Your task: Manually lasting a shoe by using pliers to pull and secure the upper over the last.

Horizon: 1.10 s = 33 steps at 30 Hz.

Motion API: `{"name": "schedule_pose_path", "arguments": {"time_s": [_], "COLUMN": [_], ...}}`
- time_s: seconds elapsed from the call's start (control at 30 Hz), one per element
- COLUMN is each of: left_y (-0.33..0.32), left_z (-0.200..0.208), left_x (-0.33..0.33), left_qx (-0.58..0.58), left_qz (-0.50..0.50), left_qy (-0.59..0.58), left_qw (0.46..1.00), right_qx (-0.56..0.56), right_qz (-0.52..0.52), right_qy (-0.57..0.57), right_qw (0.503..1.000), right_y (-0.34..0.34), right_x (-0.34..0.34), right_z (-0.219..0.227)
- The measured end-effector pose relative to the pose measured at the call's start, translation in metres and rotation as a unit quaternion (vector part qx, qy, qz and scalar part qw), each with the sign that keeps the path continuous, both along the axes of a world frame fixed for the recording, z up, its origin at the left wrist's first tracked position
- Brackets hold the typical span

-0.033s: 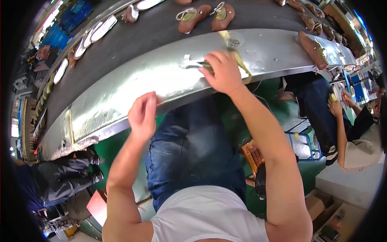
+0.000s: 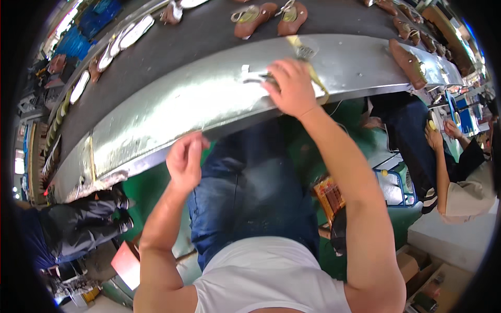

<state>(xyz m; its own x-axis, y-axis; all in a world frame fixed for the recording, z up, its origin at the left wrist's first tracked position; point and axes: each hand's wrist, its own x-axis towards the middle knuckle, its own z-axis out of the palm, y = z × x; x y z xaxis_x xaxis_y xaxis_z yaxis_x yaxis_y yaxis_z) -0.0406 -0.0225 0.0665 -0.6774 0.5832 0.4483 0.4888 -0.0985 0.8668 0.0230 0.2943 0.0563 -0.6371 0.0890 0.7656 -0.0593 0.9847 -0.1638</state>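
Note:
On the silver metal ledge (image 2: pixel 172 104) lies a small metal hand tool (image 2: pixel 254 78), two light prongs pointing left. My right hand (image 2: pixel 292 86) is over its other end, fingers bent down around it; the hand hides the handle, so its exact kind does not show. Beside that hand, a yellow strap (image 2: pixel 319 82) runs across the ledge past a small clear round dish (image 2: pixel 305 52). My left hand (image 2: pixel 185 159) is at the ledge's front edge, nearer to me, thumb and fingers pressed together. A reddish blur shows at its fingertips; what it is I cannot make out.
Behind the ledge a dark conveyor belt (image 2: pixel 182 44) carries brown shoes (image 2: pixel 255 21) and white soles (image 2: pixel 136 32). One brown shoe (image 2: pixel 408 63) rests on the ledge at right. A co-worker's hand (image 2: pixel 434 138) is at far right; another person's legs (image 2: pixel 88 224) are at left.
My left hand has come slightly toward me, off the ledge's front edge. The right hand stays on the tool. The whole view has shifted a little.

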Motion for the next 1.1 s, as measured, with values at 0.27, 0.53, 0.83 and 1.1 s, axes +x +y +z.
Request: {"name": "schedule_pose_path", "arguments": {"time_s": [0.27,0.53,0.83,1.1], "left_y": [-0.206,-0.165,-0.162,-0.183], "left_z": [-0.061,0.0,0.004,0.046], "left_x": [0.127,0.156,0.165,0.147], "left_qx": [-0.324,-0.303,-0.317,-0.282], "left_qz": [0.123,-0.182,-0.207,-0.296], "left_qy": [-0.23,-0.219,-0.156,-0.237], "left_qw": [0.909,0.909,0.912,0.881], "right_qx": [-0.22,-0.253,-0.259,-0.34], "right_qz": [0.275,0.34,0.357,0.4], "right_qy": [-0.3,-0.559,-0.544,-0.521], "right_qw": [0.886,0.713,0.714,0.672], "right_y": [-0.094,-0.146,-0.159,-0.15], "right_x": [0.117,0.217,0.237,0.236], "right_z": [-0.002,0.007,0.017,0.032]}}
